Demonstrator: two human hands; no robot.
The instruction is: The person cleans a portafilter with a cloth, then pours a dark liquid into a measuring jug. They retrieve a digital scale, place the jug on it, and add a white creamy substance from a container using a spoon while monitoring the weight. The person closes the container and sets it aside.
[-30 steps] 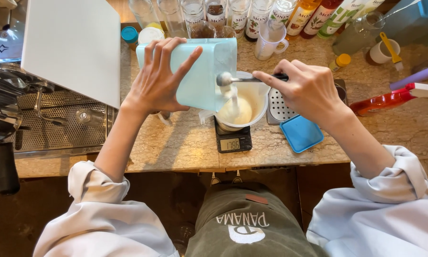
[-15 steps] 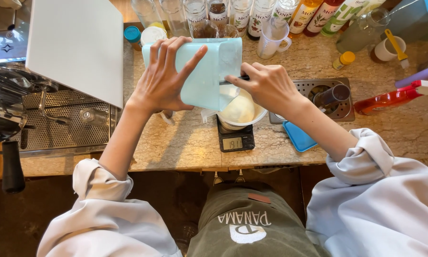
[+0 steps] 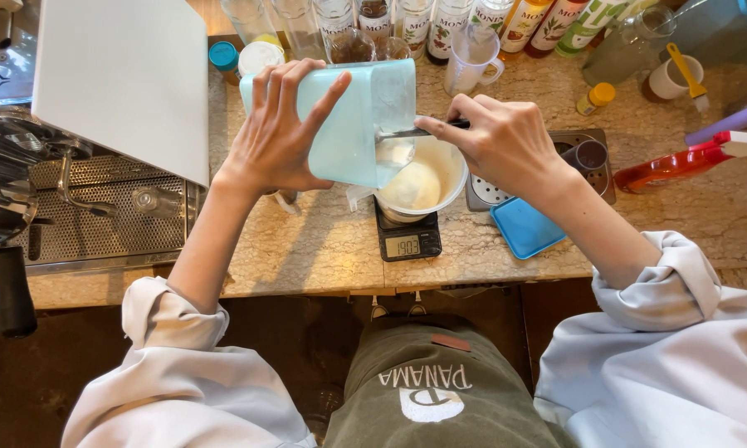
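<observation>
Tipping a pale blue tub (image 3: 349,124) with left hand (image 3: 278,137) wrapped around it, over a white cup (image 3: 427,178) on a small scale (image 3: 407,241); right hand (image 3: 502,141) pinching a spoon (image 3: 407,137).

A pale blue rectangular container (image 3: 353,124) is tipped on its side, open mouth over a white bowl (image 3: 427,178) of cream-coloured powder that stands on a small black digital scale (image 3: 407,241); a metal spoon (image 3: 407,137) reaches into the mouth
</observation>
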